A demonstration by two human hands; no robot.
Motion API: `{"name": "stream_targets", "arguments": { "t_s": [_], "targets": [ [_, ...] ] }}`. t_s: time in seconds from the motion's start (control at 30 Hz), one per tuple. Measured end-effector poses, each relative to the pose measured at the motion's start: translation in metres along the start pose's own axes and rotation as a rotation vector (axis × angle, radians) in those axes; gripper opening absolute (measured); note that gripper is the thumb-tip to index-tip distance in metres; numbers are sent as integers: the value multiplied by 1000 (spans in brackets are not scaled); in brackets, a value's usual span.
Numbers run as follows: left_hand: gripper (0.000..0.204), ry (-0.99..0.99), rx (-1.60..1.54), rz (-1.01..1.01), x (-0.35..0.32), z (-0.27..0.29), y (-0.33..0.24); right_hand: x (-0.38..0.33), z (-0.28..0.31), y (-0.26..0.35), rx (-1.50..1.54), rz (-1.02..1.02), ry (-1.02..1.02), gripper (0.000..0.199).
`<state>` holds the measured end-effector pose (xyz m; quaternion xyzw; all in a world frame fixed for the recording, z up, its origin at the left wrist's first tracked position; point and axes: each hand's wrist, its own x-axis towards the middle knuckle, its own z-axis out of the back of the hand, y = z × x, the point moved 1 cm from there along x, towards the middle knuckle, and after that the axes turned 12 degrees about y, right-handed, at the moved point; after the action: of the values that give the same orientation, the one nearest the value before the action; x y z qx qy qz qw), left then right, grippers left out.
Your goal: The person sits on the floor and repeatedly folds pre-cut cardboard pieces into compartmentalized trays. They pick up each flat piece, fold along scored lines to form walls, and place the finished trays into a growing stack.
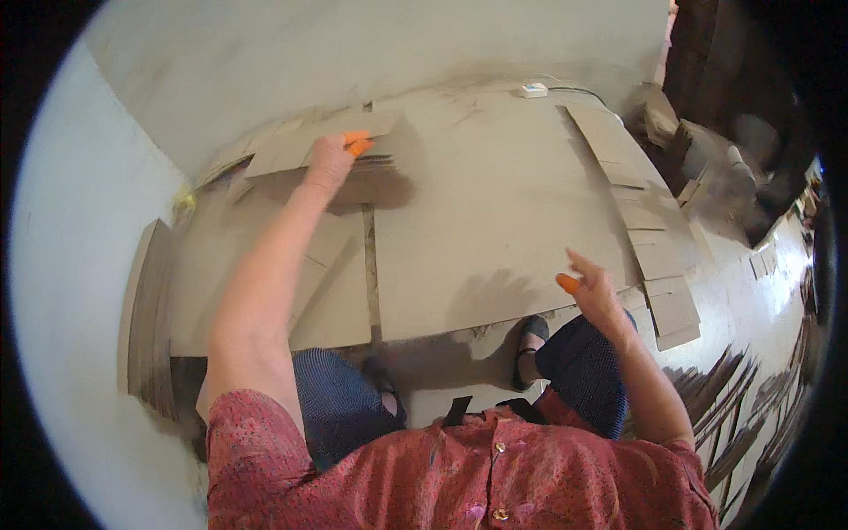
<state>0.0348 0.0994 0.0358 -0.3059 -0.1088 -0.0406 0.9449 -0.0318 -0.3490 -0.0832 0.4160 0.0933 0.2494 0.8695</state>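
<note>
Floor [495, 177]: pale concrete, spread with flat cardboard sheets.
Cardboard stack [318, 146]: far left by the wall; judged light, stiff, bendable, best taken by an edge.
Left hand [329, 159]: fingers pinching the stack's top sheet edge.
Right hand [596, 291]: raised, fingers apart, empty.

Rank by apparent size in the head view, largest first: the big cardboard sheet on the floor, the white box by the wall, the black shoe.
1. Big cardboard sheet.
2. Black shoe.
3. White box, though it lies farther from the camera, so its real size is unsure.
</note>
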Motion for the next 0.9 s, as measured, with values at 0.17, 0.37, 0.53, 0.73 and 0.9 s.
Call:
{"name": "stream_targets", "arguments": {
  "t_s": [0.17, 0.37, 0.53, 0.73, 0.9],
  "targets": [
    [30, 390, -999, -325, -106, -99, -53, -6, -40, 70, 1234, -65, 262, 39],
    [50, 126, 122, -512, -219, -128, -57, -18, -66, 40, 975, -59, -5, 26],
    [69, -3, 637, 573, -244, -67, 55, -46, -74, 24, 725, -82, 1, 19],
    [33, 96, 604, 496, -239, -37, 106, -55, -81, 34, 694, -45, -16, 18],
    [25, 192, 547, 522, -225, -11, 78, -69, -84, 30, 435, 142, -125, 19]
  ]
}}
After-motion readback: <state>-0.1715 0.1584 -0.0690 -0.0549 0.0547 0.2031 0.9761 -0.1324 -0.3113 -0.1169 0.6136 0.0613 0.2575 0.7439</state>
